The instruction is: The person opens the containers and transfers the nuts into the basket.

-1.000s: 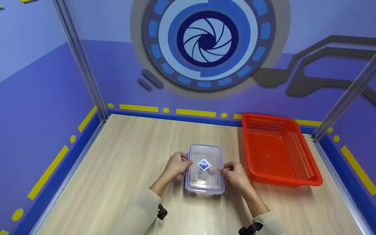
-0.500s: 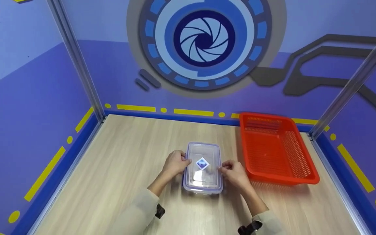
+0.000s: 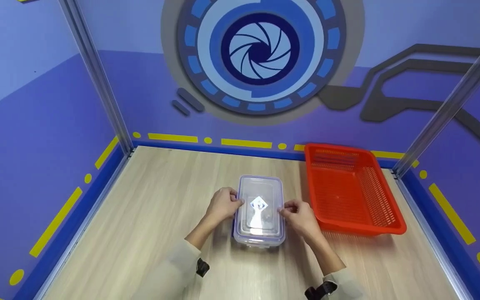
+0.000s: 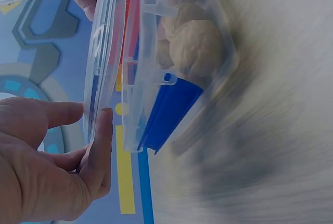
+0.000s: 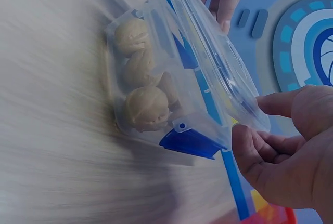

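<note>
A clear plastic lid (image 3: 267, 189) with a diamond sticker lies over a food container. In the right wrist view a gap shows between the lid (image 5: 213, 52) and the container (image 5: 190, 94) below. Several walnuts (image 5: 147, 107) sit inside, seen through the wall. A blue clip (image 4: 171, 112) hangs out from the container's side. My left hand (image 3: 222, 205) pinches the lid's left edge between thumb and fingers. On the opposite edge, my right hand (image 3: 300, 216) pinches the lid the same way. The head view hides most of the container beneath the lid.
A red perforated basket (image 3: 336, 196) stands on the wooden table (image 3: 173, 179) at the right, close beside my right hand. Blue printed walls (image 3: 148, 91) with metal corner posts enclose the back and both sides.
Both hands have risen slightly with the lid, and its far edge has shifted away in the head view. The basket stays in place; the head view has drifted slightly.
</note>
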Tool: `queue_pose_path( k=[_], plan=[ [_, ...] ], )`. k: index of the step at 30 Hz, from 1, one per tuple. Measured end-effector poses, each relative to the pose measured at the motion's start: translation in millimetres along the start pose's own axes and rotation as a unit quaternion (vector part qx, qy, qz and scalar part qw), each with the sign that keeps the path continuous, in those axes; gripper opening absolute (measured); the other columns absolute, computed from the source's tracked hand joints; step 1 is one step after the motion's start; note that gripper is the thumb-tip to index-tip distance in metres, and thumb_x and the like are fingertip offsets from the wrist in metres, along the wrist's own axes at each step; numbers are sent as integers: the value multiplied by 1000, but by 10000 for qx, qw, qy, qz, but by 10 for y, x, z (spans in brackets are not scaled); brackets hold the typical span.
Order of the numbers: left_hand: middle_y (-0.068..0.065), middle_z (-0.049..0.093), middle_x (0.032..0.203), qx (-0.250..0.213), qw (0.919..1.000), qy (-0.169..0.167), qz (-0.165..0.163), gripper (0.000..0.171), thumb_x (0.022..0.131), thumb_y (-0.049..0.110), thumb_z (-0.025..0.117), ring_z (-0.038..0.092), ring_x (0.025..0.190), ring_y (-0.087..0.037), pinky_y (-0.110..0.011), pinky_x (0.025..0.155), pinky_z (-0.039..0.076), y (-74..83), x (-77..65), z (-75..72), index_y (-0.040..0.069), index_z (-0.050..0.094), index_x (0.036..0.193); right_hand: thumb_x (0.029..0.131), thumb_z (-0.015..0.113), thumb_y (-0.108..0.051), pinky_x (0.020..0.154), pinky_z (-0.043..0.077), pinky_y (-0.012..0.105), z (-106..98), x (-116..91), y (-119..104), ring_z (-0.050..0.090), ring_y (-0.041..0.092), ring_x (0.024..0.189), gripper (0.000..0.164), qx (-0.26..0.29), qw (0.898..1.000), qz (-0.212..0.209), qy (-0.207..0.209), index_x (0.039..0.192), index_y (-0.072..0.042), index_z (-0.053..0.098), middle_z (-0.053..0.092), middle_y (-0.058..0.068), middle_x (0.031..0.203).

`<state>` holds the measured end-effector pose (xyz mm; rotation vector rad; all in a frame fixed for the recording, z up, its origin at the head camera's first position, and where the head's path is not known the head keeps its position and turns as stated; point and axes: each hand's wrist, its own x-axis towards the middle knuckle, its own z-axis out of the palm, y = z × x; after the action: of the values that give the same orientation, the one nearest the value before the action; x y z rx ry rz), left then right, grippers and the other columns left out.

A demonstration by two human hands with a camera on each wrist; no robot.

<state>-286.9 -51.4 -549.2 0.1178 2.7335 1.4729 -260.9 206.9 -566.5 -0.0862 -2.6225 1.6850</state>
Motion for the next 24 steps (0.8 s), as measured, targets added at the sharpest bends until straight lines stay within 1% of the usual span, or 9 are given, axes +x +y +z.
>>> queue_pose_path(
  k=[2, 3, 8, 10, 14, 17, 18, 21, 24],
  plan=[
    [-9, 66, 94, -20, 10000, 3, -25, 33, 98, 14, 76, 67, 79, -20, -29, 57, 61, 17, 5, -18, -9, 66, 121, 94, 76, -3, 68, 63, 48, -2, 1, -19, 65, 28, 74, 15, 94, 10000, 5, -12, 104, 7, 70, 67, 12, 86],
    [-9, 66, 95, 11, 10000, 25, -11, 33, 98, 14, 76, 68, 80, -21, -30, 59, 61, 22, 11, -28, -8, 66, 121, 94, 76, -2, 68, 63, 48, -3, 0, -28, 65, 29, 74, 15, 135, 9999, 12, -21, 104, 7, 70, 66, 13, 86],
    [-9, 68, 97, 107, 9999, 89, -20, 34, 98, 15, 77, 68, 85, -21, -31, 64, 61, 36, 35, -78, -7, 67, 121, 94, 75, -2, 59, 61, 35, 4, 3, -86, 66, 31, 71, 16, 215, 9998, -16, -46, 106, 8, 69, 65, 13, 85],
    [-10, 67, 98, 59, 10000, 63, -51, 34, 98, 15, 76, 68, 85, -21, -31, 63, 61, 40, 36, -95, -7, 66, 123, 95, 76, -3, 58, 60, 32, 10, 9, -115, 66, 31, 70, 16, 226, 9997, -7, -56, 106, 7, 70, 64, 13, 85],
    [-11, 67, 99, -12, 10000, 78, -1, 35, 99, 14, 75, 68, 83, -21, -31, 62, 61, 47, 31, -129, -7, 65, 125, 94, 77, -3, 62, 63, 38, 20, 32, -180, 67, 30, 71, 17, 234, 9997, -56, -43, 106, 7, 71, 64, 12, 84],
    [-12, 68, 99, -80, 9999, 120, 34, 35, 99, 12, 74, 68, 82, -21, -31, 61, 62, 56, 25, -167, -7, 64, 126, 93, 78, -3, 63, 64, 39, 23, 52, -245, 69, 33, 74, 18, 213, 9996, -170, 10, 107, 7, 71, 64, 12, 84],
    [-13, 69, 99, -103, 9998, 138, 60, 35, 99, 12, 73, 69, 82, -22, -31, 61, 62, 55, 27, -182, -7, 63, 127, 93, 78, -3, 62, 64, 37, 25, 57, -267, 69, 34, 74, 19, 181, 9996, -216, 25, 107, 7, 71, 64, 13, 84],
    [-13, 70, 99, -141, 9994, 261, 151, 34, 98, 10, 73, 69, 81, -23, -32, 61, 62, 58, 42, -232, -7, 63, 127, 93, 78, -3, 60, 63, 34, 34, 75, -335, 70, 35, 74, 20, 138, 9994, -310, 45, 109, 7, 72, 64, 13, 84],
    [-13, 71, 95, -10, 9977, 555, 386, 33, 96, 8, 74, 70, 81, -23, -35, 65, 62, 59, 65, -283, -8, 66, 124, 93, 77, -4, 61, 64, 36, 51, 91, -406, 71, 30, 71, 22, 96, 9990, -443, 15, 112, 7, 73, 65, 13, 85]
  ],
)
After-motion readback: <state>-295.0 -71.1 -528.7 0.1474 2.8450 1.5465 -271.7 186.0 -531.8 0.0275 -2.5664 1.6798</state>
